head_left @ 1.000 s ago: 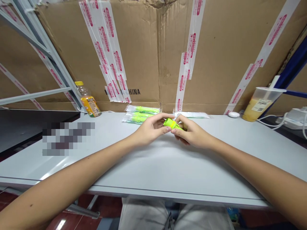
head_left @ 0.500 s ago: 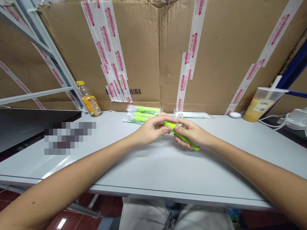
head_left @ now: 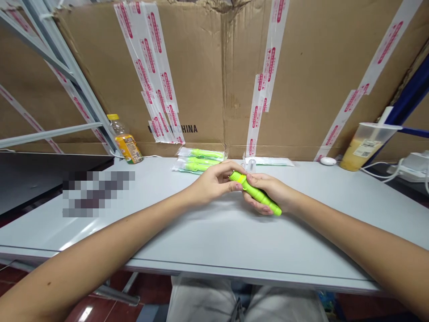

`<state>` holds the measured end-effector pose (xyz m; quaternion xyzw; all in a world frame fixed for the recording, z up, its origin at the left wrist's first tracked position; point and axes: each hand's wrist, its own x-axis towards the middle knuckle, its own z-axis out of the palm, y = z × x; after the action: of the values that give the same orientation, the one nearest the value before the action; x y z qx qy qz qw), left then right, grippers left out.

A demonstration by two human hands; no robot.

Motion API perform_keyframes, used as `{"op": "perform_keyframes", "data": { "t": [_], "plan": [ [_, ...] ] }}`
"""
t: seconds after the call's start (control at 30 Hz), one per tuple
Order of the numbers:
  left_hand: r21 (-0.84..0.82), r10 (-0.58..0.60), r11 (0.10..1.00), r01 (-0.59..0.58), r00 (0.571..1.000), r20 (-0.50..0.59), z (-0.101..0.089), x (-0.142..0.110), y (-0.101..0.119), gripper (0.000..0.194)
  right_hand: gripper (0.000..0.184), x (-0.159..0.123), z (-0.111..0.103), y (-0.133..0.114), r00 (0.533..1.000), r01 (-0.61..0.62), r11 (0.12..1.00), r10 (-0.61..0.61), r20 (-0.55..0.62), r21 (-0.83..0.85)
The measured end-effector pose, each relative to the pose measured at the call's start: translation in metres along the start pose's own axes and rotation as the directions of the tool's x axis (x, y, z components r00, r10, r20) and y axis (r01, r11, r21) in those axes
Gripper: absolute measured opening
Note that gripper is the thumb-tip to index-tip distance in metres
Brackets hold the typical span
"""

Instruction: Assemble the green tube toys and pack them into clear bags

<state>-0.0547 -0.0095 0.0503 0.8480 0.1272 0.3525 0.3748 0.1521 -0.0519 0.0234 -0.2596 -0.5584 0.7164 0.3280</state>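
Note:
A lime-green tube-shaped thing point(head_left: 259, 195) with a ridged end and a yellow band lies slantwise between my hands, just above the table. My right hand point(head_left: 273, 190) is closed around its body, with the thumb near the yellow band and the tapered end sticking out below. At the ridged upper end, my left hand point(head_left: 216, 181) is closed, thumb and fingers pinching it; the fingers partly hide that end. Behind my hands stands a small clear cap-like piece point(head_left: 251, 166). Several similar green things in clear bags point(head_left: 197, 161) lie to its left.
A flat white packet point(head_left: 273, 162) lies at the back of the table point(head_left: 214, 241). A juice bottle point(head_left: 128, 145) stands back left, a drink cup point(head_left: 363, 145) back right near a white round object point(head_left: 328, 161) and cables. A cardboard wall point(head_left: 201, 80) closes off the back.
The green tube has turned slightly in my hands, and more of its body and lower end shows. My right fingers have shifted down a little; the left hand stays at the ridged end.

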Motion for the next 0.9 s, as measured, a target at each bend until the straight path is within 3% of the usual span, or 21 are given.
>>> {"op": "perform_keyframes", "data": {
  "t": [0.43,0.67,0.83,0.9],
  "plan": [
    [-0.042,0.011,0.999,-0.008,0.998,0.061,0.000,-0.003,-0.003,0.029,0.041,0.001,-0.006,0.006,0.996,-0.089,0.991,0.087,0.029,0.100],
    [-0.076,-0.043,0.996,0.051,0.994,0.096,0.002,-0.004,-0.006,0.035,0.045,0.006,-0.008,0.012,0.962,-0.236,0.939,0.189,0.197,0.251],
    [-0.226,-0.065,0.970,0.090,0.991,0.114,0.003,-0.005,-0.009,0.038,0.062,0.007,-0.007,0.010,0.973,-0.180,0.950,0.133,0.189,0.256],
    [-0.175,-0.071,0.981,0.084,0.994,0.083,0.003,-0.005,-0.009,0.034,0.056,0.006,-0.007,0.010,0.978,-0.148,0.960,0.107,0.178,0.236]
  ]
}}
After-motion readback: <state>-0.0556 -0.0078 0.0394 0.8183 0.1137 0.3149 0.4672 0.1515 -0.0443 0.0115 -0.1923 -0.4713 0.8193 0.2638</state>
